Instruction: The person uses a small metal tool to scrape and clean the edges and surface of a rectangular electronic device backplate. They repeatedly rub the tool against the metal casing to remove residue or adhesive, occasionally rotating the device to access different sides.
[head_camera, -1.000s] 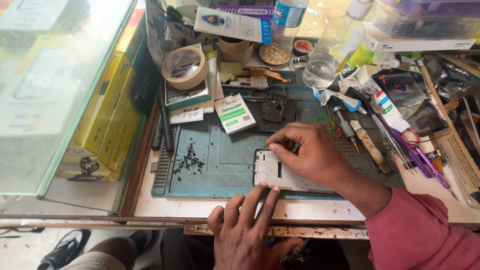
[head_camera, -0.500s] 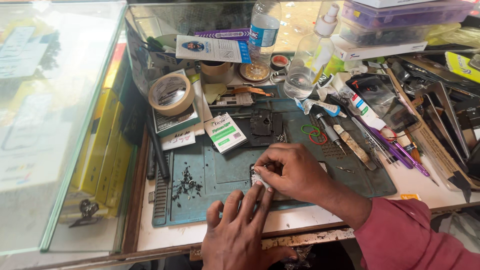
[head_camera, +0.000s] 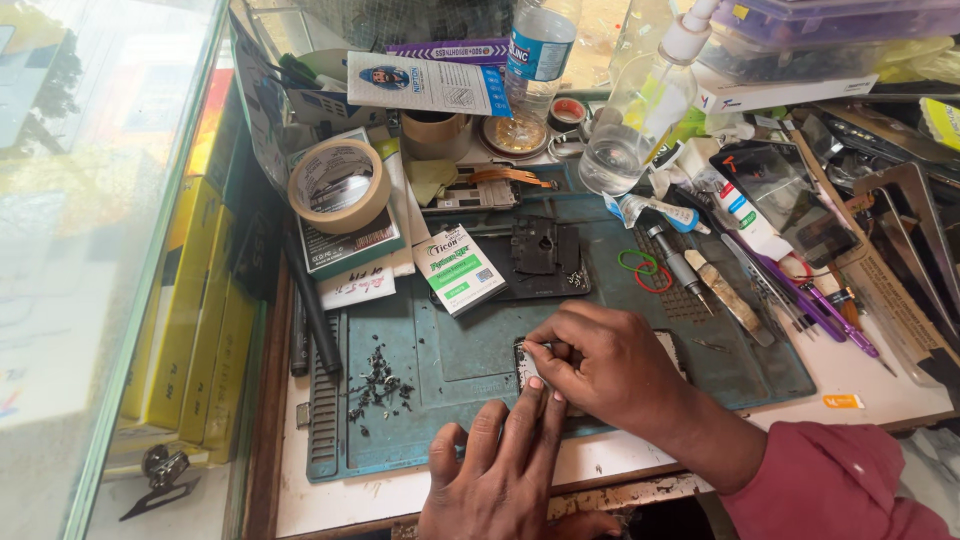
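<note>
1. The right hand (head_camera: 610, 365) comes in from the lower right, in a dark pink sleeve (head_camera: 835, 485). The wrist is bent and the back of the hand faces up.
2. Its fingers curl closed, w/ thumb and forefinger pinching at the top left corner of a small flat pale device w/ a dark edge (head_camera: 526, 367). If they hold a tool there, I cannot tell; too small.
3. The left hand (head_camera: 500, 475) reaches up from the bottom edge, palm down, fingers spread flat and open. The tips of the middle fingers press on the lower edge of the device.
4. The device lies on the blue-green rubber work mat (head_camera: 440, 350), near the front centre, mostly hidden under the right hand.
5. Left of the hands, on the mat, is a heap of tiny dark screws (head_camera: 378, 388).
6. Behind the hands lie a white and green small box (head_camera: 458, 268) & a black phone frame (head_camera: 540, 255). A roll of beige tape (head_camera: 338, 185) is further back left.
</note>
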